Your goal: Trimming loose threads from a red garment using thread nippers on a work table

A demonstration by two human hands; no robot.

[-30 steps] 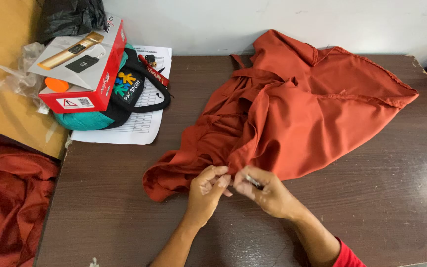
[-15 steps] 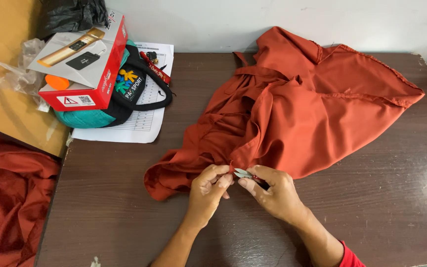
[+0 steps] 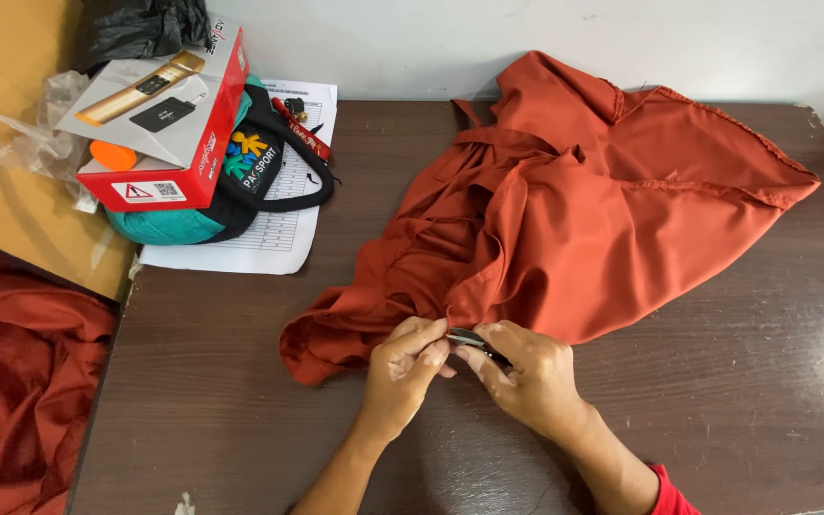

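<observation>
From the head camera, looking down: a rust-orange garment lies crumpled across the middle and upper right of the frame on a dark brown wooden surface; its lower hem reaches down to the centre, just where both hands meet. The left hand comes up from the lower middle of the frame, fingers curled and pinching the edge of the cloth; the right hand sits just beside it to the right, closed on a small dark metal tool whose tip lies against the hem; I cannot tell exactly what kind of tool it is. The two hands are together, touching at the fingertips, both clamped at the same spot of fabric; a bit of red sleeve shows at the bottom edge on the right arm.

In the upper left of the frame stands a red and white carton tilted on top of a teal and black bag; under the bag lies a printed paper sheet; these are well apart from the hands. Left of them is a clear plastic bag on a yellowish board; a black plastic bag sits at the top edge. More rust-orange cloth is heaped at the lower left, off the surface.
</observation>
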